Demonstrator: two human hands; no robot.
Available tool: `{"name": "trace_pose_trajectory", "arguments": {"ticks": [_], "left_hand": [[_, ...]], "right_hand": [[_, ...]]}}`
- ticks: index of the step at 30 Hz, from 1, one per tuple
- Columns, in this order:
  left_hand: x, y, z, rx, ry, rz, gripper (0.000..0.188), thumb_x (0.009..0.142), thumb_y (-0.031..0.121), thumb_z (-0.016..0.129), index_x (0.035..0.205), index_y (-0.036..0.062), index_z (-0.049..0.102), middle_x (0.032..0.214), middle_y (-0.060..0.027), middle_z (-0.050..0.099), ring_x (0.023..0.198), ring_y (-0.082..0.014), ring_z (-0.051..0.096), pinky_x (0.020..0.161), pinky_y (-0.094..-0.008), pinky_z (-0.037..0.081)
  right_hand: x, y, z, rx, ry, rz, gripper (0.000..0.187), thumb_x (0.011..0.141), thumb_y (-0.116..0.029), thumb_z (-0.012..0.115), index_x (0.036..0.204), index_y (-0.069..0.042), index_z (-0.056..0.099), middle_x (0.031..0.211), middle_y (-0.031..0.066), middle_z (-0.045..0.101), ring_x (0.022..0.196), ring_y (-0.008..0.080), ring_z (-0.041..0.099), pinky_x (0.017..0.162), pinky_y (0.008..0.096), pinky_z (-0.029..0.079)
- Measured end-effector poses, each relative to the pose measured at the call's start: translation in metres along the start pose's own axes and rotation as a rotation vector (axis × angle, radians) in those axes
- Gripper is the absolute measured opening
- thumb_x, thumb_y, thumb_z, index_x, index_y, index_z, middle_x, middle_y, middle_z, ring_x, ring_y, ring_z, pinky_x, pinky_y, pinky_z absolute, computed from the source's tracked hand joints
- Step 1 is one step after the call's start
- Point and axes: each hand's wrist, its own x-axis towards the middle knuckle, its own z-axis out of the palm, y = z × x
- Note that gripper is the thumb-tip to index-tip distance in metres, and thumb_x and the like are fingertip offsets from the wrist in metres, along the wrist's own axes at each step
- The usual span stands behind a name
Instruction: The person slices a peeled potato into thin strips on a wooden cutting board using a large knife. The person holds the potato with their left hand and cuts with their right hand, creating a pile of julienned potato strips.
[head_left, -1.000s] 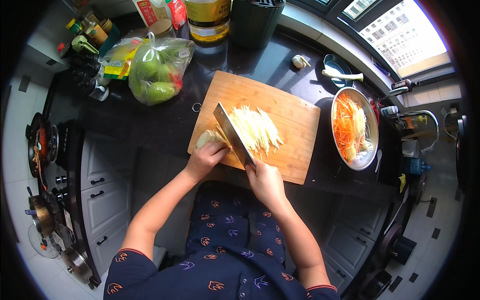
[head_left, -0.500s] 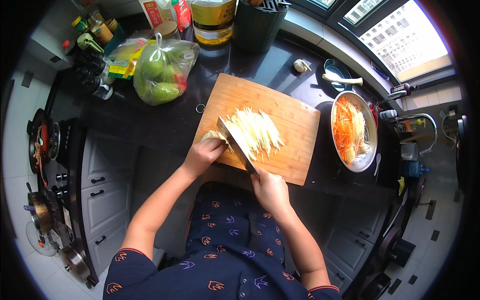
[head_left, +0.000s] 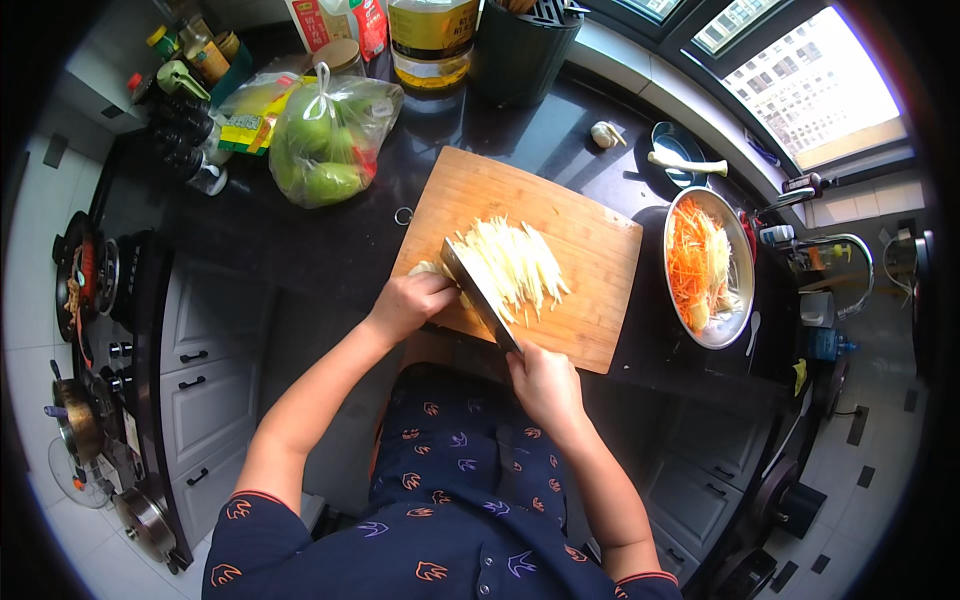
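Note:
On a wooden cutting board (head_left: 598,260), my right hand (head_left: 547,385) is closed round the handle of a kitchen knife (head_left: 480,295). The blade slants up and left across the board. My left hand (head_left: 410,304) presses bent fingers onto a pale vegetable piece (head_left: 427,268) left of the blade; the fingers cover most of it. Just right of the blade lies a heap of pale yellow vegetable shreds (head_left: 518,262). A metal bowl (head_left: 746,300) right of the board holds orange shreds (head_left: 686,262), seemingly carrot, and paler shreds.
Beyond the board at left sits a plastic bag of green produce (head_left: 325,150). A garlic bulb (head_left: 604,134) and a small dark dish (head_left: 672,145) with a pale stalk lie at the far right. An oil jug (head_left: 430,35) and knife block (head_left: 520,55) stand behind.
The knife and my right hand have shifted very slightly right. My left fingers have curled further over the vegetable piece, so less of it shows.

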Motion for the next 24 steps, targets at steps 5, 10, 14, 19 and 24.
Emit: {"name": "trace_pose_trajectory", "arguments": {"ticks": [5, 10, 14, 19, 24], "left_hand": [[0.001, 0.001, 0.001, -0.015, 0.001, 0.001, 0.009, 0.078, 0.008, 0.065, 0.085, 0.0101, 0.069, 0.080, -0.0017, 0.066, 0.076, -0.0197, 0.069, 0.063, -0.0312, 0.056], [0.000, -0.001, 0.000, -0.043, -0.006, 0.013, 0.012, 0.078, 0.008, 0.065, 0.088, 0.0098, 0.071, 0.083, -0.0020, 0.068, 0.077, -0.0199, 0.070, 0.064, -0.0311, 0.057], [0.000, 0.000, 0.001, -0.035, -0.004, 0.012, 0.016, 0.079, 0.008, 0.065, 0.093, 0.0098, 0.073, 0.087, -0.0022, 0.070, 0.078, -0.0199, 0.071, 0.065, -0.0304, 0.057], [-0.004, -0.001, 0.004, -0.043, 0.008, -0.006, 0.016, 0.081, 0.008, 0.065, 0.095, 0.0095, 0.073, 0.088, -0.0021, 0.071, 0.079, -0.0203, 0.071, 0.066, -0.0301, 0.058], [-0.005, -0.002, 0.005, -0.051, 0.018, 0.006, 0.016, 0.082, 0.008, 0.066, 0.096, 0.0084, 0.073, 0.091, -0.0032, 0.072, 0.080, -0.0209, 0.072, 0.067, -0.0305, 0.059]], "right_hand": [[-0.002, -0.005, -0.006, 0.013, -0.045, 0.044, 0.016, 0.096, -0.018, 0.063, 0.098, -0.003, 0.068, 0.084, 0.0263, 0.069, 0.085, 0.0466, 0.067, 0.075, 0.0522, 0.055], [-0.003, -0.003, -0.006, 0.044, -0.070, 0.060, 0.017, 0.096, -0.017, 0.062, 0.102, -0.002, 0.069, 0.087, 0.0257, 0.070, 0.088, 0.0460, 0.068, 0.079, 0.0512, 0.055], [0.006, -0.003, 0.006, 0.057, -0.083, 0.076, 0.018, 0.095, -0.016, 0.063, 0.104, -0.002, 0.069, 0.088, 0.0250, 0.071, 0.089, 0.0454, 0.068, 0.080, 0.0511, 0.055], [0.016, -0.001, 0.016, 0.052, -0.047, 0.056, 0.019, 0.096, -0.017, 0.063, 0.103, -0.001, 0.069, 0.087, 0.0251, 0.071, 0.088, 0.0456, 0.068, 0.080, 0.0506, 0.055], [0.012, -0.003, 0.004, 0.083, -0.020, 0.026, 0.020, 0.095, -0.018, 0.064, 0.101, 0.000, 0.069, 0.087, 0.0261, 0.070, 0.088, 0.0456, 0.068, 0.079, 0.0503, 0.055]]}}
